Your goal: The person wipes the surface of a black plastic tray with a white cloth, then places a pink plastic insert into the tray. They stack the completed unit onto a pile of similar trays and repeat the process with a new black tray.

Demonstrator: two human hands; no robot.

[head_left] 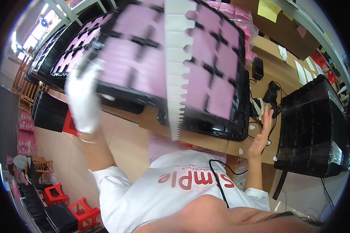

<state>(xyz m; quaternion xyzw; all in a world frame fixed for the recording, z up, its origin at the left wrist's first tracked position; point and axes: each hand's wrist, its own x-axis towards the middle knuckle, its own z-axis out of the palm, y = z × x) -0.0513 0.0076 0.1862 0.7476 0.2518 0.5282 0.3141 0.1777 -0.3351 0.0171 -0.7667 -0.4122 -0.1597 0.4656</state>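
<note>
My left hand (83, 103), in a white glove and blurred by motion, is at the left edge of a black tray (149, 100) with pink square pads. Its fingers appear closed on the tray's rim, partly hidden. That part of the tray is blurred too. A long white strip (177, 70) with a notched edge runs down across the pads. Right of the strip, more pink pads (225, 64) sit in black framing above a black tray base (221, 130). Bare and apart from the trays, my right hand (261, 134) is raised at their right, fingers stretched out and holding nothing.
Wrapped black trays (313, 128) are stacked at the right. Cables and a black adapter (271, 92) lie on the brown table (266, 149), near a small black box (257, 68). More pink-padded trays (76, 44) stand at the far left. Red stools (83, 213) are on the floor.
</note>
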